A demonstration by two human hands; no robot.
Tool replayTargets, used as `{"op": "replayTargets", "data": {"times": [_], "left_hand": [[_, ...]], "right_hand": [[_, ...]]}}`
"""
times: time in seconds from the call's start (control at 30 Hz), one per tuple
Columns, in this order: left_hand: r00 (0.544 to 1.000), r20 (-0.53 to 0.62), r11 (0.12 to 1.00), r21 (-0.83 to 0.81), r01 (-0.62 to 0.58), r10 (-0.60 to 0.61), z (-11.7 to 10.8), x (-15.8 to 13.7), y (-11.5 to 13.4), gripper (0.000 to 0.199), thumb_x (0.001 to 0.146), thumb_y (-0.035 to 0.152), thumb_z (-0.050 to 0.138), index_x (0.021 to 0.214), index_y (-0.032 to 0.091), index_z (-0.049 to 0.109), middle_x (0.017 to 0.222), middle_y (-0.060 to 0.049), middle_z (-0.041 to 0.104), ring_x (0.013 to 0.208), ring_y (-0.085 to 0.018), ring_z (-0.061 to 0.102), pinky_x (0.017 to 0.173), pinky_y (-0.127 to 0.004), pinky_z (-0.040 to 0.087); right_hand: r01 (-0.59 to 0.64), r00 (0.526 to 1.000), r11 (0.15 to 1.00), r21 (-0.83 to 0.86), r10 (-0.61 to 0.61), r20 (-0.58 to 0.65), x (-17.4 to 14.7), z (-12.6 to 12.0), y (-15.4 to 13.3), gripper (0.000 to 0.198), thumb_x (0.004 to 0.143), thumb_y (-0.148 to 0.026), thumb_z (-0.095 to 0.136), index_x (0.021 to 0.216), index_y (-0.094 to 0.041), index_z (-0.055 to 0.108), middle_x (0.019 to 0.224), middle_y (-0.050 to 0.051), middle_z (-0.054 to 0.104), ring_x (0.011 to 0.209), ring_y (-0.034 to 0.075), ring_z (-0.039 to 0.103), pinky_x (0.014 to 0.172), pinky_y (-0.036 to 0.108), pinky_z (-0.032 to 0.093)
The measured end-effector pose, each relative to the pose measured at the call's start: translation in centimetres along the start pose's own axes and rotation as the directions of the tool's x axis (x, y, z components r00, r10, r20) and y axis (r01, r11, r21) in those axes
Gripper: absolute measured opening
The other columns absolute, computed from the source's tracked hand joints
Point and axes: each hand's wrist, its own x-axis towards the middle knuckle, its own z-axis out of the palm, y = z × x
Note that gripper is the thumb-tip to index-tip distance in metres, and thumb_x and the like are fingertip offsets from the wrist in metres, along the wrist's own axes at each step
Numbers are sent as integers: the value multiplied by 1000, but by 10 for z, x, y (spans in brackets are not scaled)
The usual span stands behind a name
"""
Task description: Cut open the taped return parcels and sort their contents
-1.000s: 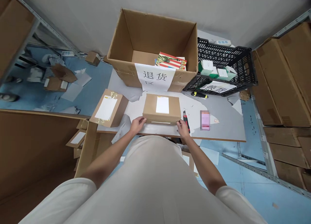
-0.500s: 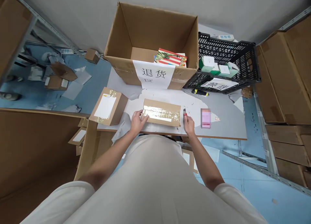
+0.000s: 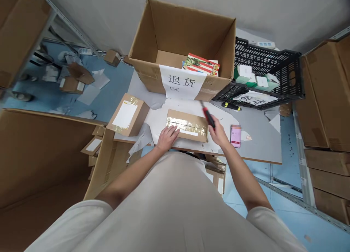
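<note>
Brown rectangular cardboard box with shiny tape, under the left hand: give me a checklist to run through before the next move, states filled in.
1. Left hand touching the brown rectangular cardboard box: ok, fingers lie over its near left part.
2. Taped side facing the camera: ok, shiny clear tape runs lengthwise along it.
3. Red-and-black utility knife firmly in the right hand: ok, fingers wrap the handle.
4. Left hand away from the blade: ok, the knife is toward the box's right end.
5. Blade length set: cannot tell, the tip is blurred.
6. Pink-screened phone apart from the box: ok, it lies to the right.
</note>
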Motion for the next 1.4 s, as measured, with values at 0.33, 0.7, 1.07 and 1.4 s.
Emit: {"op": "replayTargets", "data": {"times": [0.33,0.7,1.07,1.4], "left_hand": [[1000,-27,998,66,8,-7,1,4,9,33,93,31,48,122,21,58,129,-11,61,123,-27,53,96,-42,42],[999,-4,998,45,39,-39,7,2,6,34,92,34,50,123,22,59,126,-11,63,120,-26,55,95,-42,43],[994,80,997,41,66,-70,-6,8,13,35,90,32,52,124,23,58,126,-12,61,119,-28,53,96,-43,40],[961,256,993,74,91,-107,-31,72,3,121,49,72,73,146,14,30,155,-24,19,143,-46,12,111,-61,11]], "right_hand": [[441,758,826,-351,-134,639,68,-2,-76,69,92,-10,36,151,-38,15,110,8,60,90,20,63,76,27,41],[435,738,712,-551,69,671,41,-42,-56,73,87,-5,35,150,-38,20,111,12,63,86,25,67,66,30,41],[109,877,872,-477,142,459,-51,-121,29,67,86,-7,38,145,-40,36,102,7,65,76,18,63,64,27,45],[-492,848,539,683,474,237,-89,-9,36,76,82,-52,57,148,-25,31,80,1,62,43,7,44,35,19,32]]}}
